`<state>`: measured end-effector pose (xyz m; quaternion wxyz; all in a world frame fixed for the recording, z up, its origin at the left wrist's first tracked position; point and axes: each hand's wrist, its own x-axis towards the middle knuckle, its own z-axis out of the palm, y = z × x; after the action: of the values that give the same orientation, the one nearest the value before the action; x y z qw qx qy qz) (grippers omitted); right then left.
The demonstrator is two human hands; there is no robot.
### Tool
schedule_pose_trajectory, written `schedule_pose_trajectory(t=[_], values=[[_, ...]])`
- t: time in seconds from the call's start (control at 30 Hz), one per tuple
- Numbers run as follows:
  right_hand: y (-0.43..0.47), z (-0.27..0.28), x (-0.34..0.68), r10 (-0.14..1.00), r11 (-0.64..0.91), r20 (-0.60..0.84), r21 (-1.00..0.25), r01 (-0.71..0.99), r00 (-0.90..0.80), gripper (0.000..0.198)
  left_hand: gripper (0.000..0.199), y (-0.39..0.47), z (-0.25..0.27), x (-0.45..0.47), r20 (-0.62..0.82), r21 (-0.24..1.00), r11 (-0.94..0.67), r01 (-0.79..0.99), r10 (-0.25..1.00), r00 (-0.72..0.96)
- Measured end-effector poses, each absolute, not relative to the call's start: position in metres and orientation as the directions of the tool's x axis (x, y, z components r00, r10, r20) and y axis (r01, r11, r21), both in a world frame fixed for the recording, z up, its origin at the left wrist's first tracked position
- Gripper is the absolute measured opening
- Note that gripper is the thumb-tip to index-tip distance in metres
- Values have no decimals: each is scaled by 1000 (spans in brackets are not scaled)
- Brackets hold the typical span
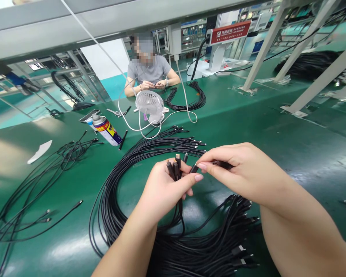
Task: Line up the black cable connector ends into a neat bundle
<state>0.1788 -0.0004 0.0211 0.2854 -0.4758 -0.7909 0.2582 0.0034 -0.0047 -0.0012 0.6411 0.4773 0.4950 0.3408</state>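
Observation:
My left hand [170, 184] is closed around a small bunch of black cables, their connectors [175, 167] poking up above the fingers. One more connector [194, 168] of these cables leans right, between my two hands. At its tip, the thumb and forefinger of my right hand [236, 169] are pinched together. A dark, narrow item [223, 164] shows under the curled right fingers; what it is I cannot make out. Below my hands lies a thick pile of black cables [202, 246], and behind them a curved bundle of black cables [118, 177] with its plugs pointing right.
Loose black cables [40, 188] spread over the green table [75, 177] at left. A spray can [106, 130], a black pen-like stick [123, 140] and a white fan [150, 105] stand or lie farther back. Across the table a person [150, 71] handles cable. Metal posts [317, 77] rise at right.

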Motion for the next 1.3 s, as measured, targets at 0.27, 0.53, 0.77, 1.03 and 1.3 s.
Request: schedule_pose_trajectory(t=[0.27, 0.53, 0.77, 1.03, 1.3], values=[[-1, 21, 178, 901, 408, 178, -656, 635, -395, 19, 24, -5, -3, 2, -294, 956, 280, 89, 918, 268], [0, 21, 179, 897, 408, 164, -665, 626, -411, 20, 24, -4, -2, 4, -305, 952, 292, 87, 911, 277], [-2, 22, 179, 906, 405, 196, -658, 634, -376, 17, 25, -4, -4, 3, -319, 947, 311, 75, 907, 274], [-1, 19, 182, 945, 324, 239, -605, 727, -222, 24, 25, -2, -9, 3, -313, 938, 343, -43, 897, 313], [0, 16, 182, 970, 244, 175, -654, 716, -170, 22, 27, -1, -10, 2, -310, 917, 370, -150, 895, 320]])
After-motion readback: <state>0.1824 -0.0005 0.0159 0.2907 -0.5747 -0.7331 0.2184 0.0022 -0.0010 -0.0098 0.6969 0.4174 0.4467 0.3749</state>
